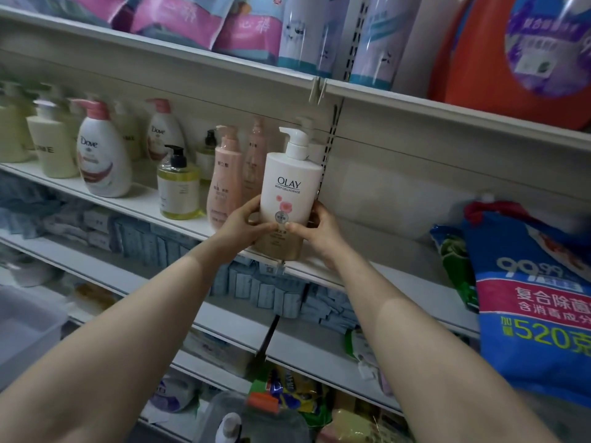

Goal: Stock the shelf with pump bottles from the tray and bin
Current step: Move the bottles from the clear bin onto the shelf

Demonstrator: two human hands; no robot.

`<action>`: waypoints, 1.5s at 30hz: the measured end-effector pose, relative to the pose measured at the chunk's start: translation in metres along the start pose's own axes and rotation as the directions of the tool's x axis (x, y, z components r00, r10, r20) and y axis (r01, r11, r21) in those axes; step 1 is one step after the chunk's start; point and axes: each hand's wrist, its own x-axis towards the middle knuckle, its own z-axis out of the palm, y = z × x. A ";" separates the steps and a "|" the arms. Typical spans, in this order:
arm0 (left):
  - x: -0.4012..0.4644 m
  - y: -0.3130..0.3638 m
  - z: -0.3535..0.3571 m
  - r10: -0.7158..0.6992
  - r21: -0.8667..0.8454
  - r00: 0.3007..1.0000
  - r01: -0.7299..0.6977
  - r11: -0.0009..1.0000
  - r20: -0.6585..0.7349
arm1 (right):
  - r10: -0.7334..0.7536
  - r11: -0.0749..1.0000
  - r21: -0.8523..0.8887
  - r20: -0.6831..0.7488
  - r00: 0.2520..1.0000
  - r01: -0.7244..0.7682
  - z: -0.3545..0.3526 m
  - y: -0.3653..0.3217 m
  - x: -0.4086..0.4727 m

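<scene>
glossy white olay bottle [289, 193], both hands gripping.

shelving [179, 63]: white metal tiers | upright [331, 145]: slotted, dark | light: dim, cool

glossy smooth plastic olay bottle [289, 190]; matt painted shelf [179, 215]; shiny plastic refill bags [531, 298].

The lower part of the Olay bottle [289, 193] is covered by both hands, and its base is hidden. A second pump head directly behind it is blurred. Left of the Olay bottle, the cream bottles [48, 145] are blurred, their labels unreadable.
</scene>
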 end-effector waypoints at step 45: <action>-0.282 -0.253 0.040 -0.465 0.099 0.879 0.475 0.875 -0.107 | 0.439 0.891 -0.157 0.046 0.898 -0.427 0.136 0.230 -0.284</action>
